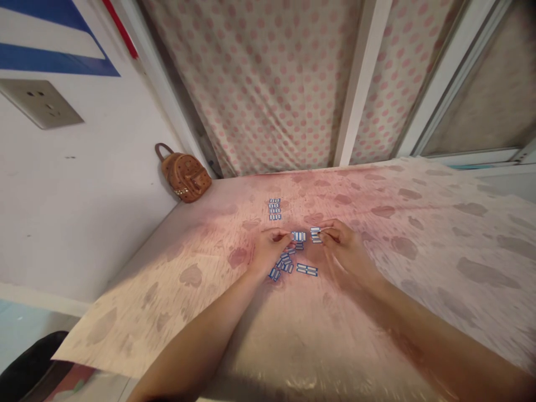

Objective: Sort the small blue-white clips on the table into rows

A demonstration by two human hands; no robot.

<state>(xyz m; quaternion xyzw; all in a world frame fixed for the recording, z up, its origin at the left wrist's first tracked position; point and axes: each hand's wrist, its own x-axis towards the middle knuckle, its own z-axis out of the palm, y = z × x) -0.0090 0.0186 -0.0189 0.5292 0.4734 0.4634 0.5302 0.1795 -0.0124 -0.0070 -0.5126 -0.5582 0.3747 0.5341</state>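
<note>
Blue-and-white label strip (298, 237), just beyond and to the right of the loose pile (282, 266); left hand (274, 248) has fingers narrow, pinching its left edge. Second label strip (315, 235), farther right of the pile, pinched at its right side by the right hand's (341, 245) fingers, also narrow. Four-piece set (307, 270) lies just right of the pile, neat block of pieces (274, 209) well beyond it. Any print on the pieces too small to read. All on patterned worktop (188, 301). Brown bag (188, 176) far beyond the pile, leftward; dotted curtain (268, 84) behind everything.
</note>
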